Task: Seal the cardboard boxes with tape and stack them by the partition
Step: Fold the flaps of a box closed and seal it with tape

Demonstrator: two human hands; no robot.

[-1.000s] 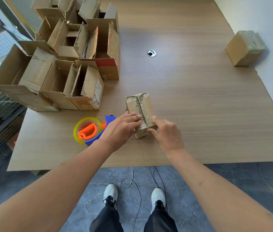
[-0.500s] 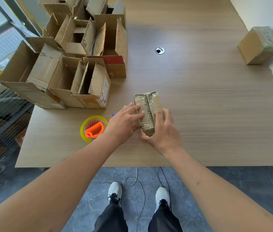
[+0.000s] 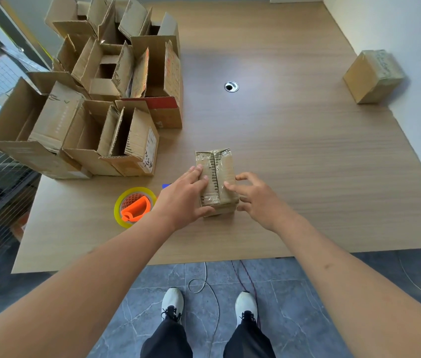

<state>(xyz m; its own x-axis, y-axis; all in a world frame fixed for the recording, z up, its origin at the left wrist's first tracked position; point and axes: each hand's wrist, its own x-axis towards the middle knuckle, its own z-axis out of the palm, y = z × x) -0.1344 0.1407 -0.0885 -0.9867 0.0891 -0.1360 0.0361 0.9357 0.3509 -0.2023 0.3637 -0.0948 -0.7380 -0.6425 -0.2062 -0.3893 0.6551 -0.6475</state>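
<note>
Resting near the wooden table's (image 3: pixel 307 164) front edge, the small taped cardboard box (image 3: pixel 215 177) is gripped by the left hand (image 3: pixel 186 200), fingers on top, thumb at its front. The right hand (image 3: pixel 258 200) hovers beside it, fingers spread, index fingertip touching its top. The tape dispenser (image 3: pixel 134 206) lies just left.

Both arms stretched forward; left hand (image 3: pixel 184 200) fingers straight, thumb curled under; right hand (image 3: pixel 258 200) fingers spread, relaxed.
</note>
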